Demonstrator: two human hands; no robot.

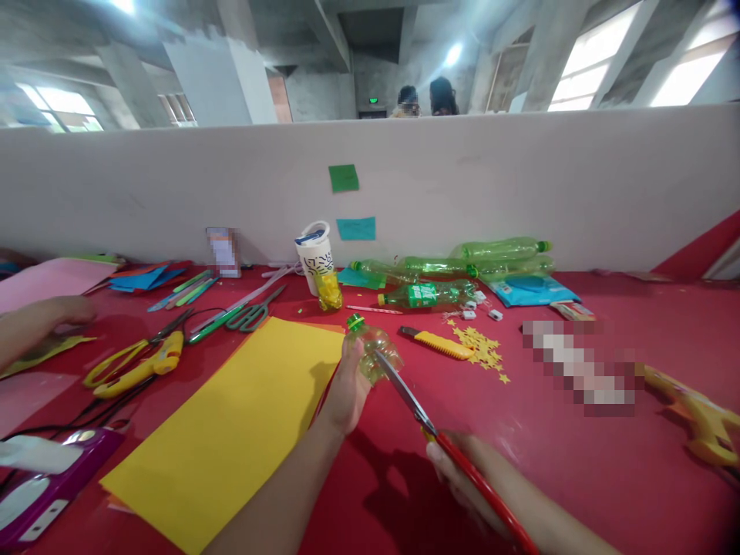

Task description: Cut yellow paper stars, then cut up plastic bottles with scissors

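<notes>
In the head view my left hand (351, 389) is closed around the cut-off top of a green plastic bottle (378, 351), its green cap pointing up and away. My right hand (462, 466) grips red-handled scissors (479, 482). Their blades reach up and left to the bottle piece, with the tips at its clear wall; whether they cut into it I cannot tell. Yellow paper sheets (231, 432) lie under and left of my left forearm. Beyond the bottle piece are a yellow utility knife (442, 344) and a pile of small yellow stars (479, 347).
Several green bottles (428, 294) lie along the white partition (231, 181). A white cup (315, 258) stands at the back. Glue guns lie left (150, 366) and right (687, 408). A purple power strip (58, 486) sits front left. Another person's hand (46, 320) reaches in from the left.
</notes>
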